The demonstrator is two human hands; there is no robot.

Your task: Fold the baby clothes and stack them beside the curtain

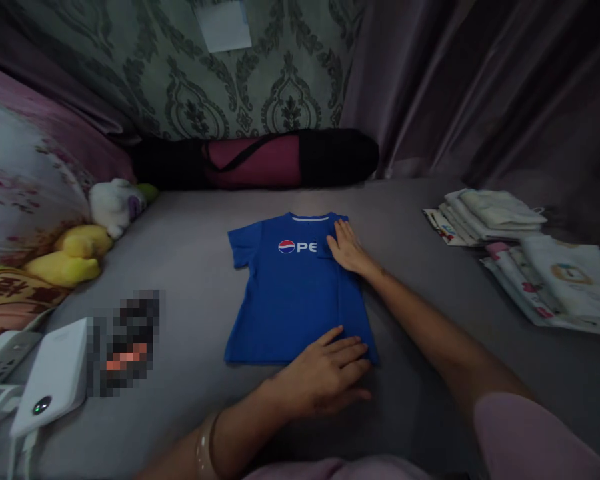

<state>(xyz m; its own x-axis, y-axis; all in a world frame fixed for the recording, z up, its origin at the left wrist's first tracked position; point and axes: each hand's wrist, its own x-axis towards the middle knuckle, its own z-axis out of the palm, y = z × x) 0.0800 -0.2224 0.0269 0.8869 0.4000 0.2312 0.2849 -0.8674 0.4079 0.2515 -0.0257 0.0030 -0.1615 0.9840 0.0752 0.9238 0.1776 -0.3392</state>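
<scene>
1. Head view: a blue shirt point(293, 293) lies mid-bed point(190, 247), its white letters "PE" showing beside a round logo.
2. The left hand point(325, 373) presses flat on the hem, fingers spread; the right hand point(347, 248) lies flat on the folded sleeve.
3. Bare sheet surrounds the shirt; folded cloths point(525, 260) lie well apart.

Home bedroom. Work surface is a bed with a grey sheet point(190, 267). Floral pillow point(20, 180) and soft toys point(75, 257) along the left edge, damask wallpaper point(260, 73) behind, purple curtain point(480, 80) on the right. Stacks of folded clothes point(525, 257) sit on the sheet. Power strip point(3, 357) and white charger point(55, 377) near the left corner.
</scene>
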